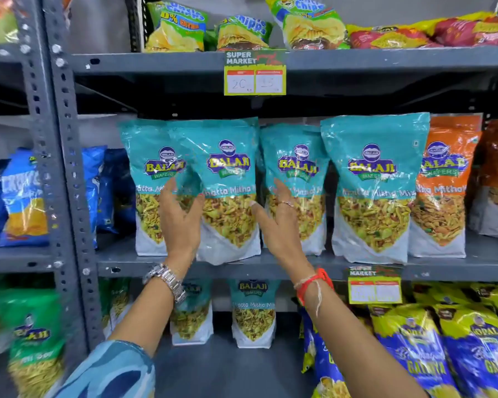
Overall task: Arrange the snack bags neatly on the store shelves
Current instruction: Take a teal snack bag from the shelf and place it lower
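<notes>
Where hands [230, 222] flank teal bag [227, 191], txt hidden.

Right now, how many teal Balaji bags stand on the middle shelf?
4: far-left bag, second bag between both hands, third bag, rightmost bag beside the orange bag. More may hide behind.

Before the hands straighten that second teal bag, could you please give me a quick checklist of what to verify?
1. Left hand on the bag's left edge: ok.
2. Right hand on its right edge: ok, open palm.
3. Second teal bag upright: not ok, tilted and overlapping the first teal bag.
4. Bag base behind the shelf lip: not ok, it overhangs.
5. Third teal bag clear of it: cannot tell, the hand hides the gap.
6. Fourth teal bag upright: ok.
</notes>
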The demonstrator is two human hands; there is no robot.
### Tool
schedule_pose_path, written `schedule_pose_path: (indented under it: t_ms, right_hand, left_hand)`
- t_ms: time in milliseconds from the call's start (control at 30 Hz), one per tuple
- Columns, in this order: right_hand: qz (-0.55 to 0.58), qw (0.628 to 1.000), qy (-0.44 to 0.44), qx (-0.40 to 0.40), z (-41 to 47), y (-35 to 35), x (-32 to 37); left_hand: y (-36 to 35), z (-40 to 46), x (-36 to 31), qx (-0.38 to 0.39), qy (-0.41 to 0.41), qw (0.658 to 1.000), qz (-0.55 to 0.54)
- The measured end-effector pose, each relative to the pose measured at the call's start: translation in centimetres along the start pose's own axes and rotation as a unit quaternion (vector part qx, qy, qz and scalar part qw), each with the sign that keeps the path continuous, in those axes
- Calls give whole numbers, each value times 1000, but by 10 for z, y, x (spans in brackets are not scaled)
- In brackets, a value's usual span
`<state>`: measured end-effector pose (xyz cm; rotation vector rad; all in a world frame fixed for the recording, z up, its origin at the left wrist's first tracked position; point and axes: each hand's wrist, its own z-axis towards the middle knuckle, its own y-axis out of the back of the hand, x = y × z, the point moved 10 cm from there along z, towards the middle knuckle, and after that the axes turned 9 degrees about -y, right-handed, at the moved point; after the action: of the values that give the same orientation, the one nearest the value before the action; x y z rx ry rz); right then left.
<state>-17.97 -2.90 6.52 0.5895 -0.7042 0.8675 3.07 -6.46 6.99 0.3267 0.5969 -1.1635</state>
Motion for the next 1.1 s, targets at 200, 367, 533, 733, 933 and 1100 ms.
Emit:
schedule_pose_path:
  t_ms: [200, 367, 533, 733, 933, 1100]
  right_hand:
    - [36, 993, -103, 52, 8, -42, -24]
    - [70, 986, -135, 62, 10, -58, -42]
    - [76, 987, -117, 74, 7, -50, -32]
    - [102, 987, -84, 96, -16, -44, -8]
    - [116, 983, -62, 127, -53, -62, 15]
    - [86, 982, -95, 136, -99, -89, -16]
  left_hand:
    - [-22, -11, 45, 88, 177, 970, -139]
    - [-45, -25, 45, 144, 179, 967, -107]
    - [-31, -20, 36, 129, 157, 976, -77]
    - [17, -28, 35, 123, 140, 974, -130]
    - [57, -55, 37, 140, 134, 962, -192]
    - [79, -98, 76, 196, 184, 942, -202]
